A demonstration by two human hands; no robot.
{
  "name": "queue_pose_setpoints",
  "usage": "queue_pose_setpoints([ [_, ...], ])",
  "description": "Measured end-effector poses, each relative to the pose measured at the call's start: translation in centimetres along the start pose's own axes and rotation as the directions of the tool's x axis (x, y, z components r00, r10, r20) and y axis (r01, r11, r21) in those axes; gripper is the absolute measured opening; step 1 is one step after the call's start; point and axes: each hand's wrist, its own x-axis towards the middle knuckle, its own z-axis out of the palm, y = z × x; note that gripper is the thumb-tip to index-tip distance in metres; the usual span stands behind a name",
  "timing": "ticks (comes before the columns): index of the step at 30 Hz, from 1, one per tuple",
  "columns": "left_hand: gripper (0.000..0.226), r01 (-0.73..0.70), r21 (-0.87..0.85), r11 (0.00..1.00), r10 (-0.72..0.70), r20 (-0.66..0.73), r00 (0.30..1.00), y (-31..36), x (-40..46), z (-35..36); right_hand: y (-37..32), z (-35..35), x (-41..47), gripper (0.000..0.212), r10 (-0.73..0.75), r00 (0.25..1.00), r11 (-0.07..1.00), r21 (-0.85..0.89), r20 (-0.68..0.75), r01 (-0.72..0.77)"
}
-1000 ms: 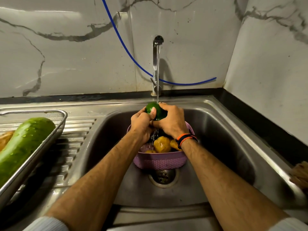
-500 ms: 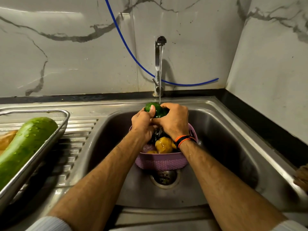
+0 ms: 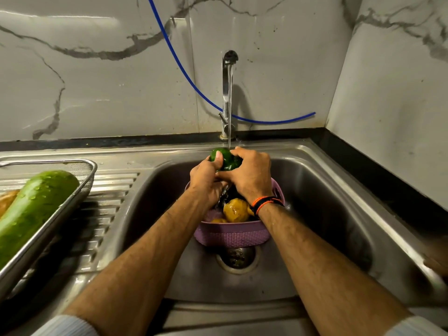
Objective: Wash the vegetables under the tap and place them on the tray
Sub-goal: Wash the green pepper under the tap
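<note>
A green capsicum (image 3: 226,159) is held under the running tap (image 3: 228,93), above the sink. My left hand (image 3: 207,180) grips its left side with the thumb on top. My right hand (image 3: 249,175) curls round its right side. Water runs off it into a purple basket (image 3: 232,232) standing in the sink basin (image 3: 327,214). The basket holds yellow-brown potatoes (image 3: 235,210) and something dark, partly hidden by my hands. On the left, a wet green gourd (image 3: 34,212) lies in the steel mesh tray (image 3: 82,187).
The tray stands on the ribbed drainboard (image 3: 106,202) left of the basin. A blue hose (image 3: 184,76) runs across the marble wall behind the tap. The drain (image 3: 236,258) sits just in front of the basket. A brownish object (image 3: 438,258) shows at the right edge.
Both hands have turned the capsicum slightly under the stream while staying in the same place. The view has shifted a little.
</note>
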Motion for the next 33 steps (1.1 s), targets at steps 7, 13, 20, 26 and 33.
queue_pose_setpoints([
  [7,0.030,-0.014,0.052,0.999,0.010,0.069,0.998,0.2,0.1,-0.6,0.4,0.2,0.5,0.071,-0.021,0.995,1.000,0.007,0.097,0.020],
  [13,0.029,-0.005,0.038,0.999,0.001,0.099,0.995,0.4,-0.3,-0.4,0.5,0.1,0.4,0.073,0.000,0.999,0.998,0.059,0.049,-0.003],
  [20,0.044,-0.059,0.073,0.996,0.056,0.039,0.998,0.3,-0.2,-0.9,0.4,0.5,0.4,0.073,-0.043,0.988,0.996,0.088,0.150,0.030],
  [26,0.045,-0.056,0.134,0.989,0.030,0.190,0.981,0.6,-0.2,-1.5,1.0,0.9,1.0,0.102,-0.003,0.961,1.000,0.013,0.275,-0.001],
  [33,0.041,-0.054,0.098,0.994,0.040,0.145,0.989,0.5,0.1,-1.4,0.4,0.6,0.7,0.079,-0.002,0.982,0.999,0.034,0.188,-0.004],
])
